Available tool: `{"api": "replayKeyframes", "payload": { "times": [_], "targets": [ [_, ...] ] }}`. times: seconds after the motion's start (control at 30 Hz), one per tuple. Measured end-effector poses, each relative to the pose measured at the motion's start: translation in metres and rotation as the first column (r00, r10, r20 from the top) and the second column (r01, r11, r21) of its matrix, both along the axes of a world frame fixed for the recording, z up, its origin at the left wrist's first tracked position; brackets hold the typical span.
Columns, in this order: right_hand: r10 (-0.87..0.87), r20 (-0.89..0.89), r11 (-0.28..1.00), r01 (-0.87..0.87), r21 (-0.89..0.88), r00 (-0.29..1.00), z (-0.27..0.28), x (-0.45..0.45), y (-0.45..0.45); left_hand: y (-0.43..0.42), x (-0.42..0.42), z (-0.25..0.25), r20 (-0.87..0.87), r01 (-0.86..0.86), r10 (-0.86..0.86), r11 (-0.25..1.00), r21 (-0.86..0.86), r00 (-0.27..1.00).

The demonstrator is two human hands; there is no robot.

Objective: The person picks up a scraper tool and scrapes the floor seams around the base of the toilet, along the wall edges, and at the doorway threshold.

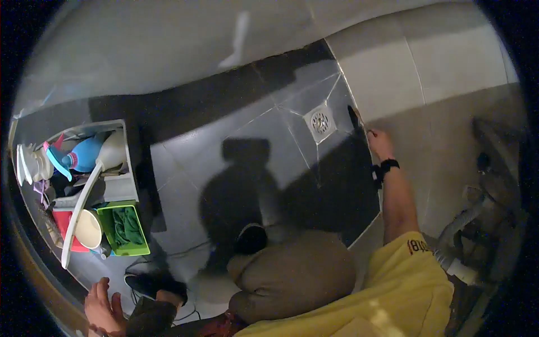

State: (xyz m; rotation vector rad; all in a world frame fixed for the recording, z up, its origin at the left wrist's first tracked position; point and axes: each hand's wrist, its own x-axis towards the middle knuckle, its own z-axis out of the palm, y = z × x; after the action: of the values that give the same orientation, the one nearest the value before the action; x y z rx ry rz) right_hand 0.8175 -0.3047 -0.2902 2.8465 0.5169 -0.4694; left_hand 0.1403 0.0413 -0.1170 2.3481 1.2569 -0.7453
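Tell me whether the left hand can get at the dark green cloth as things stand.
Probably yes: the left hand looks empty and near, the green container around the dark green cloth is open-topped, and the white handle does not cross it.

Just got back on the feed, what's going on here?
A person crouches on a tiled floor. Their right hand grips a slim, dark-tipped tool where the floor meets the wall, beside the drain. Their left hand is open and looks empty, near the caddy of bottles. What the tool is, I can't tell.
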Motion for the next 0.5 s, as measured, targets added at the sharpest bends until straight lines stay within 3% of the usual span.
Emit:
{"api": "replayKeyframes", "payload": {
  "times": [0.03, 0.17, 0.23, 0.37, 0.43, 0.5],
  "targets": [
    [-0.075, 0.073, 0.989, 0.084, -0.125, 0.994, 0.023, -0.022, 0.010, -0.002, -0.004, -0.001, 0.009, 0.001, -0.001, 1.000, 0.012, 1.000],
    [-0.208, 0.050, 0.951, 0.213, -0.222, 0.977, 0.017, 0.004, 0.015, -0.006, -0.002, -0.002, -0.004, 0.026, -0.026, 1.000, -0.018, 1.000],
    [0.050, 0.137, 0.983, -0.073, 0.169, 0.989, 0.026, -0.012, 0.053, -0.005, 0.000, -0.001, -0.021, 0.037, -0.037, 0.999, -0.014, 0.999],
    [-0.021, 0.150, 0.987, -0.004, 0.161, 0.988, 0.002, -0.003, 0.046, 0.001, -0.014, -0.004, 0.032, 0.036, -0.037, 0.998, 0.042, 0.999],
    [-0.114, -0.012, 0.993, 0.114, 0.005, 0.993, 0.018, -0.017, 0.029, -0.001, -0.010, 0.000, 0.028, 0.003, -0.004, 0.999, 0.047, 1.000],
    [-0.068, 0.025, 0.997, 0.069, -0.044, 0.997, 0.036, -0.020, 0.035, -0.002, -0.008, -0.002, 0.027, -0.043, 0.042, 0.997, 0.061, 0.999]
  ]
}}
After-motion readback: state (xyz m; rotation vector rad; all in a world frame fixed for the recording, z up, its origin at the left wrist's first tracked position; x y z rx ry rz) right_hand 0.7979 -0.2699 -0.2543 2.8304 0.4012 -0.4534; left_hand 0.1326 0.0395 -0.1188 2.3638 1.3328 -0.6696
